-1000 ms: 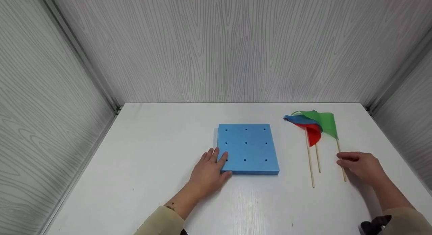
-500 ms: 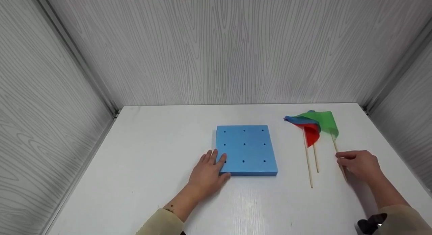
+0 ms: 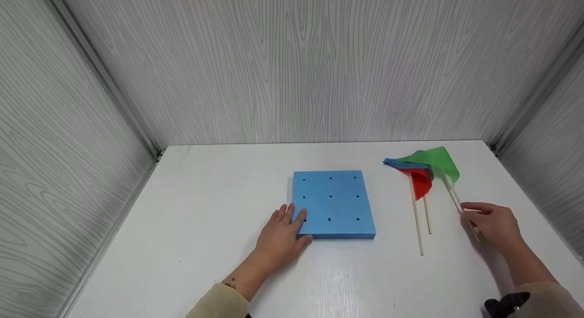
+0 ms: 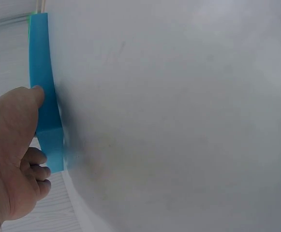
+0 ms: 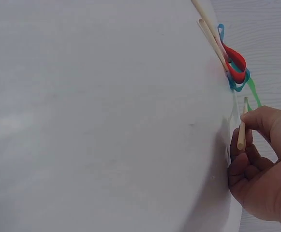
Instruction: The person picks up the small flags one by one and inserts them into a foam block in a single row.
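My left hand point(image 3: 279, 239) rests at the near left corner of a blue square board point(image 3: 332, 206) with several small holes. Its fingers are straight, one on the top, and the thumb point(image 4: 37, 95) lies against the front edge. At the right, my right hand point(image 3: 493, 224) pinches the wooden stick point(image 5: 242, 133) of a green flag point(image 3: 438, 158) between thumb and fingers. The stick is tilted and its lower end looks raised off the table. Left of it lie a red flag point(image 3: 421, 183) and a blue flag point(image 3: 404, 164), their cloths overlapping; the green cloth covers part of the blue.
Everything stands on a white table point(image 3: 210, 208). A grey wood-grain panel point(image 3: 292, 71) rises behind it, with similar panels at the left and right sides. The two lying flags' sticks point(image 3: 418, 226) point toward the near edge.
The green flag's stick has swung to a slant and lifted slightly, its cloth folding over, as my right hand pinches it. The left hand stays on the board.
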